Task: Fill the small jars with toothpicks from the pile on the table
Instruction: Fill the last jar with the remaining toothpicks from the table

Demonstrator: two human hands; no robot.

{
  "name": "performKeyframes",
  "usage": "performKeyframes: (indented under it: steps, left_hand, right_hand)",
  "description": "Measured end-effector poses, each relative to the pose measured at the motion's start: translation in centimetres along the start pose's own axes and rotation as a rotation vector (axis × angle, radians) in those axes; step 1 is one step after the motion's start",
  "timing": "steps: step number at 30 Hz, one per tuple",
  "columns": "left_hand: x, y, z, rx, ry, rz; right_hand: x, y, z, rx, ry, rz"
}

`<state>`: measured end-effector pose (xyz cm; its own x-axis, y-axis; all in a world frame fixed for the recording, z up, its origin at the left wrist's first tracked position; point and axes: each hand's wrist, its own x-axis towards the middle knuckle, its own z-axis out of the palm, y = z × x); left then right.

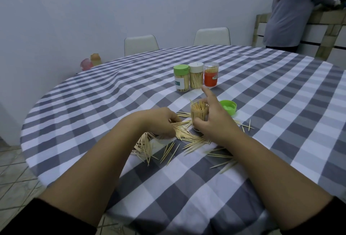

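A clear open jar [198, 112] stands upright on the table, packed with toothpicks. My right hand [215, 118] grips its side, index finger raised. My left hand [161, 122] lies curled over the pile of toothpicks [168, 141] just left of the jar, pinching some of them. The jar's green lid [228, 107] lies to its right. Farther back stand three filled jars: a green-capped one [181, 78], a white-capped one [196, 75] and one with an orange label [211, 74].
The round table wears a grey and white checked cloth [280, 103]. Loose toothpicks [224, 163] are scattered near the front. Two white chairs [140, 44] stand behind the table. A person [295, 9] stands at the back right by a counter.
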<state>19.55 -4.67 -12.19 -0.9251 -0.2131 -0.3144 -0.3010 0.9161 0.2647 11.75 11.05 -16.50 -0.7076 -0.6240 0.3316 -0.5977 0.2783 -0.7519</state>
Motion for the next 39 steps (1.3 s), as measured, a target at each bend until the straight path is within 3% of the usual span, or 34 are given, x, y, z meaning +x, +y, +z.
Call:
performKeyframes:
  steps: [11, 18, 27, 32, 39]
  left_hand:
    - [0.6, 1.7, 0.5, 0.34, 0.071, 0.112]
    - [1.6, 2.4, 1.8, 0.584, 0.186, 0.058]
    - [1.8, 3.0, 2.8, 0.521, 0.335, 0.02]
    - [1.6, 1.3, 2.8, 0.466, 0.384, 0.014]
    - [2.1, -1.0, 2.6, 0.213, 0.55, -0.023]
  right_hand:
    - [0.1, 0.3, -0.1, 0.021, -0.001, 0.024]
    - [0.3, 0.5, -0.3, 0.024, 0.027, 0.05]
    - [0.3, 0.4, -1.0, -0.022, 0.132, 0.158]
    - [0.1, 0.1, -1.2, -0.031, 0.117, 0.171]
    - [-0.1, 0.2, -0.5, 0.032, 0.025, 0.094]
